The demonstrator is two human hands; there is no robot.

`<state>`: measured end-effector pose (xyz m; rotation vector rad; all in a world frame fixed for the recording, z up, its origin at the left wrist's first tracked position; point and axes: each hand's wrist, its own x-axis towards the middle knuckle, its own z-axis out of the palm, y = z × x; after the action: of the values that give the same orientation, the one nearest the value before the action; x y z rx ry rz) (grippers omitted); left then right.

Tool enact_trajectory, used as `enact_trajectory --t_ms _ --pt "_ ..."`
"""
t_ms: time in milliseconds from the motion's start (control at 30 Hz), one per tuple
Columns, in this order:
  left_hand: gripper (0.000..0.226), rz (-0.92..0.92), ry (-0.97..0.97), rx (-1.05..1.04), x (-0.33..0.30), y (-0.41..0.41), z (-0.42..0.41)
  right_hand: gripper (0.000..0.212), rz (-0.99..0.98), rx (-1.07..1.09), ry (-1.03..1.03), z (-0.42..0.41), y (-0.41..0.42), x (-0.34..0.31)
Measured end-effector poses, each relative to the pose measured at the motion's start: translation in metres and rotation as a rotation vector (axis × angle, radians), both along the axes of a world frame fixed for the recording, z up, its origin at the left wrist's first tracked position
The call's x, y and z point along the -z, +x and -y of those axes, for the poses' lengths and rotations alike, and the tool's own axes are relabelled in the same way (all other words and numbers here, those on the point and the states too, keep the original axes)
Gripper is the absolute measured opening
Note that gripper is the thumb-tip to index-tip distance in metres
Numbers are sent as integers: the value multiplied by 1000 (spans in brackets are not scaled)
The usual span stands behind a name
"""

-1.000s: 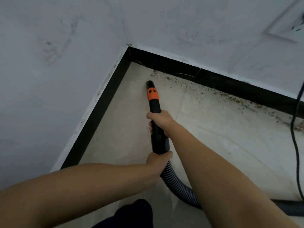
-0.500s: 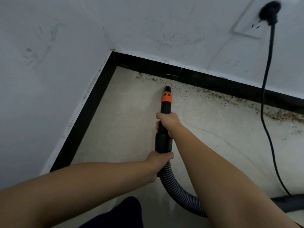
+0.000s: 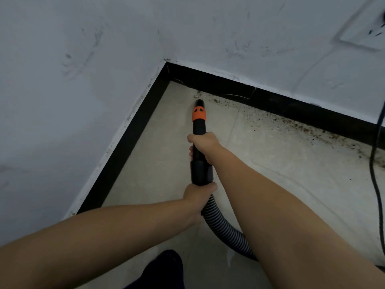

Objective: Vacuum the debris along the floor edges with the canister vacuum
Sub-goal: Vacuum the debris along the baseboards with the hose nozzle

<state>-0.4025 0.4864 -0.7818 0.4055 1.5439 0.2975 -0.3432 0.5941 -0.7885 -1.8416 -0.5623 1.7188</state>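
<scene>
Nearest you, your left hand grips the hose at its cuff. Beyond, your right hand wraps the nozzle, its tip near the corner skirting. Debris lies rightward along the skirting; sweeping there seems next.

Both forearms bare, no sleeves in view, nothing on the wrists. Left hand and right hand ungloved. Dark shoe at bottom edge.
</scene>
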Motion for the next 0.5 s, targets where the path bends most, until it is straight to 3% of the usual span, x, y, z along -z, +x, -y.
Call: enact_trajectory --t_ms 200,500 --pt "36 -39 55 -47 -4 9 -18 13 -59 -104 15 -22 5 -8" --pt "31 -45 48 85 2 27 0 12 -58 60 -22 6 39 -5"
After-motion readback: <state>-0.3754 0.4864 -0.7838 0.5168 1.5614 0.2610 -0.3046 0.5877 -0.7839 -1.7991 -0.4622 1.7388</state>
